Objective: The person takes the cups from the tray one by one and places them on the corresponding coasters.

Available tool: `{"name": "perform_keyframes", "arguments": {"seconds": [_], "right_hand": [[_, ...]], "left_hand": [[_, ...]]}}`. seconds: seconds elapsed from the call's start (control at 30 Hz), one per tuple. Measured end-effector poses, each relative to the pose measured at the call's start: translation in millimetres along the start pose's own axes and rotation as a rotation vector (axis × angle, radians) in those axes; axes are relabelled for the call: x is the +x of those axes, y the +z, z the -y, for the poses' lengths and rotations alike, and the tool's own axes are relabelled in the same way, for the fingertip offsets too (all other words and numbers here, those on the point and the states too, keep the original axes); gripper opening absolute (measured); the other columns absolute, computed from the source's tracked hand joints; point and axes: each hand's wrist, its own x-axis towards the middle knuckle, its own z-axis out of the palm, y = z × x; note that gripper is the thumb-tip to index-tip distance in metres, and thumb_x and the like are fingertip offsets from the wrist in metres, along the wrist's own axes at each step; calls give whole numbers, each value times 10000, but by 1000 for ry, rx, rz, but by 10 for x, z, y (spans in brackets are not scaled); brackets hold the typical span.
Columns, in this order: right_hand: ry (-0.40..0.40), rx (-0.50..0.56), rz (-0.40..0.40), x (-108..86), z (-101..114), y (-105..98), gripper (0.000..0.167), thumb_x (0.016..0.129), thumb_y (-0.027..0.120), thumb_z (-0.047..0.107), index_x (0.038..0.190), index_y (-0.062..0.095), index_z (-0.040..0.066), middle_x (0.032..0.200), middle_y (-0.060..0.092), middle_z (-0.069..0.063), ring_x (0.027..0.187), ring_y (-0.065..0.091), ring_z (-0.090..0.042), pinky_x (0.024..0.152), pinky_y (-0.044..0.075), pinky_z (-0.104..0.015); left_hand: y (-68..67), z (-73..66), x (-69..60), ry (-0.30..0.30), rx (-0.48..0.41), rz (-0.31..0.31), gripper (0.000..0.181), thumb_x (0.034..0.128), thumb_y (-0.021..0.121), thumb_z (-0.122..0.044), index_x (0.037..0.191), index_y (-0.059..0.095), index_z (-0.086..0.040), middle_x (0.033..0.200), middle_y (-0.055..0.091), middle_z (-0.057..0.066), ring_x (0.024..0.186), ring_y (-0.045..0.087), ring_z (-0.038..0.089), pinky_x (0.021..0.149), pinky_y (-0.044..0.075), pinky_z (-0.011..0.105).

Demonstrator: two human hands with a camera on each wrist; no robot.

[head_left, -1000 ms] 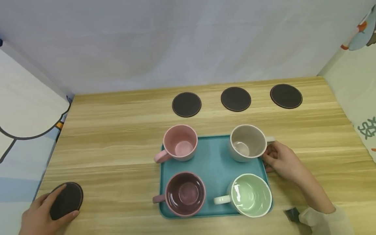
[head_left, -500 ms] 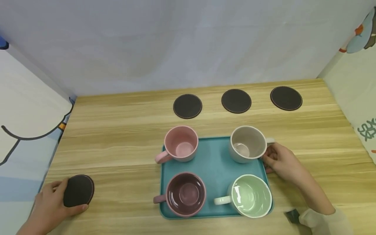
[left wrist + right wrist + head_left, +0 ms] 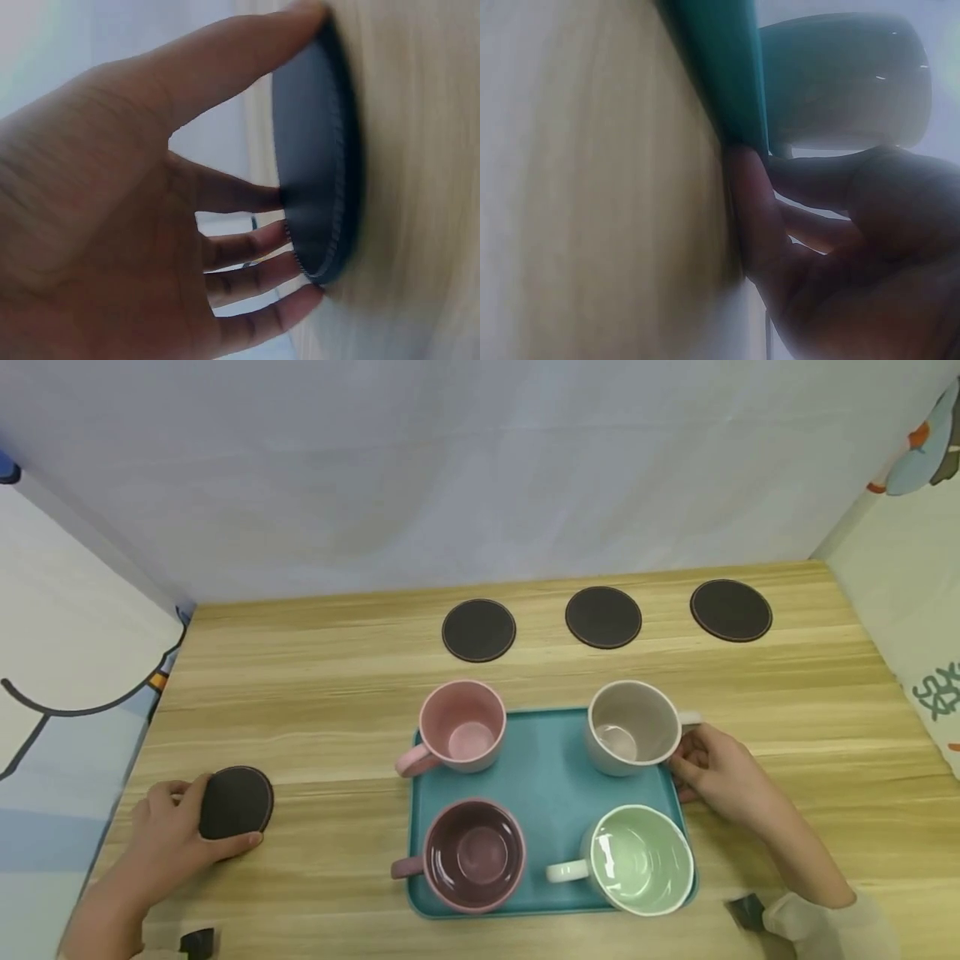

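My left hand [image 3: 168, 831] holds a round black coaster [image 3: 236, 802] by its edge, thumb on the near side and fingertips on the far side. In the left wrist view the coaster [image 3: 311, 150] stands close over the wood surface; whether it touches is unclear. My right hand [image 3: 720, 772] grips the right edge of a teal tray [image 3: 547, 777], under the handle of a beige mug [image 3: 633, 727]. The right wrist view has thumb and fingers at the tray's rim [image 3: 727, 67]. Also on the tray are a pink mug [image 3: 461, 727], a plum mug [image 3: 476, 856] and a light green mug [image 3: 641, 860].
Three more black coasters lie in a row along the back of the wood table [image 3: 315, 693]: the left one [image 3: 478, 630], the middle one [image 3: 603, 617] and the right one [image 3: 731, 610]. A pale cloth wall [image 3: 480, 477] rises behind; printed cloth borders both sides.
My left hand has moved right and farther back along the table, carrying the coaster with it. My right hand, the tray and the mugs have stayed in place.
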Motion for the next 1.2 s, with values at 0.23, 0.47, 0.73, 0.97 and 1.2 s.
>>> {"name": "perform_keyframes", "arguments": {"seconds": [0.23,0.47,0.73,0.97,1.2], "right_hand": [[-7,1,-2,6,-2,-6,318,1018,598,-4,1289,494,-134,1016,657,-206,775,668,-110,647,640,-276],[2,-2,-4,12,1,-9,294,1024,589,-3,1269,495,-136,1013,660,-211,771,666,-107,644,640,-277],[6,-11,4,15,-2,-6,278,1025,590,0,1251,497,-132,1022,661,-220,782,670,-111,651,642,-275],[-2,-1,8,25,7,2,301,1027,591,0,1274,492,-139,1030,663,-227,786,675,-115,654,642,-277],[3,-5,6,14,8,3,298,1033,598,17,1269,498,-135,1035,661,-225,793,674,-115,658,641,-273]], "left_hand": [[-4,-204,183,21,-2,-42,1196,904,729,-625,1512,195,255,1383,189,543,1268,180,711,968,277,798],[-10,-402,356,53,56,-57,1163,955,620,-676,1436,246,315,1326,241,572,1248,231,685,1017,251,769],[-56,-628,543,51,158,-56,1162,998,485,-721,1366,269,360,1333,220,621,1272,243,714,1050,303,770],[-67,-784,656,69,306,-94,1050,1019,545,-626,1275,374,378,1270,361,612,1210,395,704,1007,423,723],[-109,-863,765,111,334,-114,1019,1012,583,-599,1316,385,353,1284,401,584,1237,409,686,1094,342,721]]}}
